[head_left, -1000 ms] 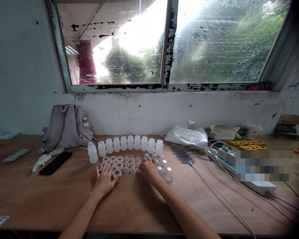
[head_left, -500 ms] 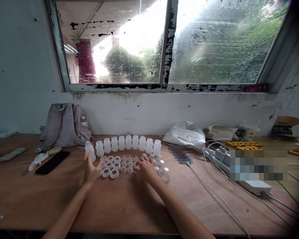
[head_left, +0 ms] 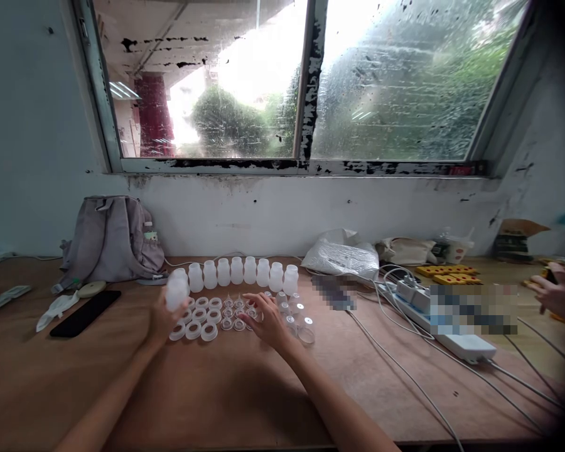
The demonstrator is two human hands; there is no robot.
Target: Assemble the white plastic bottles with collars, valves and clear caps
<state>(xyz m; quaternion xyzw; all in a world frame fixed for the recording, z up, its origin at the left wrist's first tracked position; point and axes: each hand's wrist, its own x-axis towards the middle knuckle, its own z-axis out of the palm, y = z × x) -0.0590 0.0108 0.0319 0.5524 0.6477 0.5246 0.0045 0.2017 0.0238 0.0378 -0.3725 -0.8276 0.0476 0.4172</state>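
A frosted white bottle (head_left: 176, 291) is held in my left hand (head_left: 162, 319) at the left end of an arc of similar bottles (head_left: 236, 270). Below the arc lie several white rings (head_left: 209, 331), right beside my left hand. My right hand (head_left: 267, 319) hovers with its fingers apart over the right side of the small clear nipple-shaped pieces (head_left: 226, 324), and nothing shows in its grasp. Clear domed caps (head_left: 306, 335) stand just right of my right hand.
A grey backpack (head_left: 115, 242), a black phone (head_left: 85, 313) and a beige round item (head_left: 91, 289) are at the left. A silver bag (head_left: 341, 256), a power strip (head_left: 466, 345) with cables and yellow blocks (head_left: 447, 274) lie right. Another person's hand (head_left: 558, 292) shows at the far right.
My left hand has closed on the end bottle and lifted it. My right hand has risen a little, with its fingers spread. The view has shifted slightly, and the other person's hand shows more.
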